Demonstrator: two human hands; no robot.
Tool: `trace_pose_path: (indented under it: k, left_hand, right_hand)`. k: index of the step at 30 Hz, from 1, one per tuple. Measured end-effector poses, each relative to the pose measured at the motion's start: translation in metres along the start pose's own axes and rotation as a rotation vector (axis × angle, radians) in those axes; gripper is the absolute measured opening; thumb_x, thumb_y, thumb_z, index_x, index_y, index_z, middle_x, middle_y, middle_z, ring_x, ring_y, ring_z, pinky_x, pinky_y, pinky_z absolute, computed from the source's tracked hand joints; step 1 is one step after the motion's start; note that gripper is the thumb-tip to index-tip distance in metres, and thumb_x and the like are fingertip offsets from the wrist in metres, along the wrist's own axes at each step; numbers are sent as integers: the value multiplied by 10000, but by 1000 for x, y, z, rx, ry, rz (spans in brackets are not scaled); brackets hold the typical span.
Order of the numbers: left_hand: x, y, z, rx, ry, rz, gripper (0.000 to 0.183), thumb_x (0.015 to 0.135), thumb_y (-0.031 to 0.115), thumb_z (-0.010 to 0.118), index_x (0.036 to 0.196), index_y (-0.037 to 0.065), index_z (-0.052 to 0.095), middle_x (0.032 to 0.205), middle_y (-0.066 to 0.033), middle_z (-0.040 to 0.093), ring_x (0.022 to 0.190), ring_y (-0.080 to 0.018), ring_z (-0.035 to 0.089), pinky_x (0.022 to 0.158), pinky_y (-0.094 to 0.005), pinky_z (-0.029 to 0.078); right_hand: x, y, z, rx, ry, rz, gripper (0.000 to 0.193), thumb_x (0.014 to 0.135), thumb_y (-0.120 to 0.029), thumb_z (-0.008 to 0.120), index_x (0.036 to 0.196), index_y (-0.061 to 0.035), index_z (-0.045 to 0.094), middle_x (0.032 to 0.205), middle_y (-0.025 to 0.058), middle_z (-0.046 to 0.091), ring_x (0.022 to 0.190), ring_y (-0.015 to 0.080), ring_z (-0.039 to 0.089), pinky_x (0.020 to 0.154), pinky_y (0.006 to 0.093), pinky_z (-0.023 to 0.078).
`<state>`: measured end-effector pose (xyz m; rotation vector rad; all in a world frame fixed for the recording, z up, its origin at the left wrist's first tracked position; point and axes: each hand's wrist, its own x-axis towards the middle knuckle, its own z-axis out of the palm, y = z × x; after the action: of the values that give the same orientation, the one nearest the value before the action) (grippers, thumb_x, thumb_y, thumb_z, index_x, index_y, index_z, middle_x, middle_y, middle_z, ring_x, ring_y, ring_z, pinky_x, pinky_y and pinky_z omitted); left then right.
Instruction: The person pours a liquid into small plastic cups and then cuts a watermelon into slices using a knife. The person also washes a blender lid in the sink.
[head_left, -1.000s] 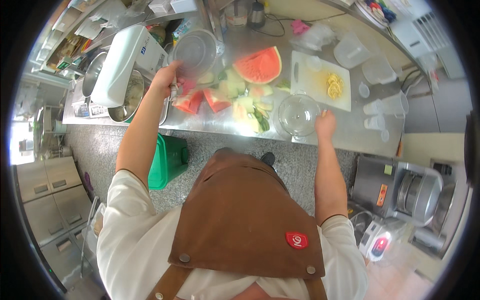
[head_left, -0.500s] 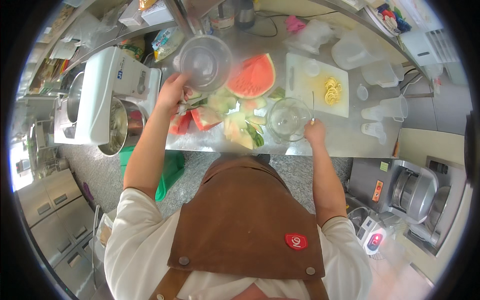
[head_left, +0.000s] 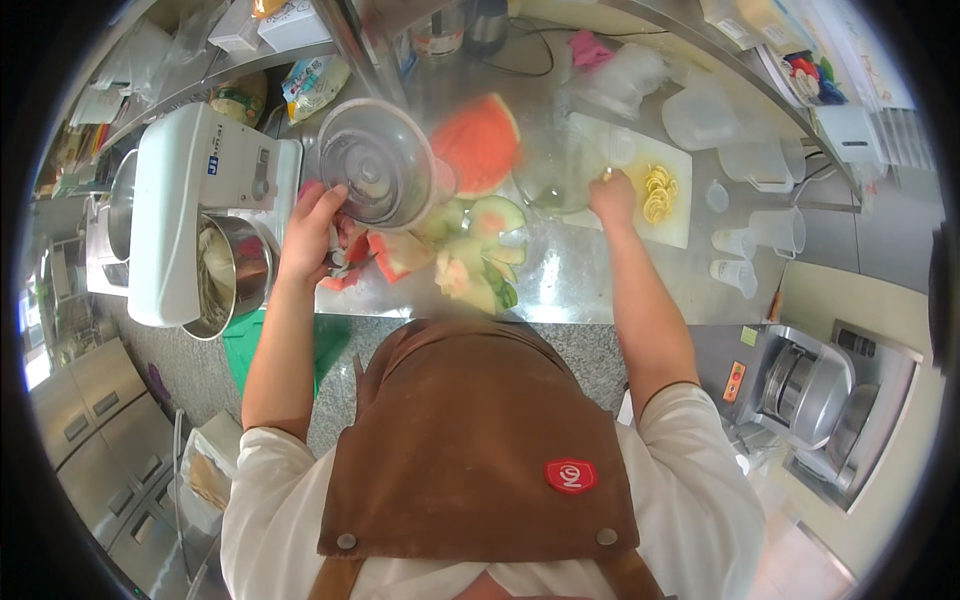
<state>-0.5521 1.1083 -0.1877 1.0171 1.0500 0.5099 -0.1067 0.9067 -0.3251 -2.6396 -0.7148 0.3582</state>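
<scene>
Trouble could be looked for where first?

– At the clear container (head_left: 375, 165), which is seen over the left part of the steel worktop (head_left: 580, 280), between the white mixer (head_left: 175, 210) and the watermelon wedge (head_left: 475, 150). It is grasped on its near left side by the left hand (head_left: 313, 225), with the fingers closed; whether a handle or the rim is gripped cannot be told. Since support is given from one side only, the container could be twisted and dropped if the hold were made slippery by juice.

– And what could be caught beneath it?

– Cut watermelon pieces (head_left: 395, 250) and a heap of pale rinds (head_left: 490, 225). By a low sweep the rinds could be pushed off the near edge, as some are lying close to it.

– Can the glass bowl (head_left: 552, 185) be trusted more?

– Hardly. It is blurred at the left edge of the cutting board (head_left: 677, 228), and seems to be held by the right hand (head_left: 612, 197), whose fingers are curled tight; the exact grip cannot be made out. If it were swung right, the yellow slices (head_left: 657, 195) could be scattered; if it were set half on the board, it could be tipped.

– And with both handled together?

– Attention could be divided, and the wedge knocked by whichever vessel is left unwatched.
</scene>
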Motion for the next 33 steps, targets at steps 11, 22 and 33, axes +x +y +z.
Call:
trace_pose_path:
  k: [11, 22, 33]
  left_hand:
    - [14, -7, 107, 110, 145, 45, 290, 1000, 268, 673, 1130, 11, 636, 903, -47, 665, 709, -106, 628, 562, -260, 459]
    - [112, -21, 208, 489, -126, -98, 440, 929, 398, 770, 1029, -16, 655, 828, -45, 655, 637, -109, 601, 544, -271, 483]
    - [105, -35, 170, 465, -32, 184, 602, 961, 352, 735, 1405, -25, 579, 971, -28, 678, 756, -92, 608, 620, -254, 490]
  right_hand:
    - [37, -28, 38, 242, -218, 19, 338, 868, -271, 668, 1079, -8, 692, 1023, 242, 745, 971, 436, 715, 858, 500, 559]
    - [5, -49, -78, 1021, -504, 118, 312, 965, -312, 750, 1100, -40, 681, 816, -2, 656, 602, 96, 554, 535, 267, 461]
    - [-29, -63, -97, 742, -514, -202, 201, 918, -124, 752, 1082, -31, 682, 835, 7, 641, 698, 130, 614, 646, 299, 513]
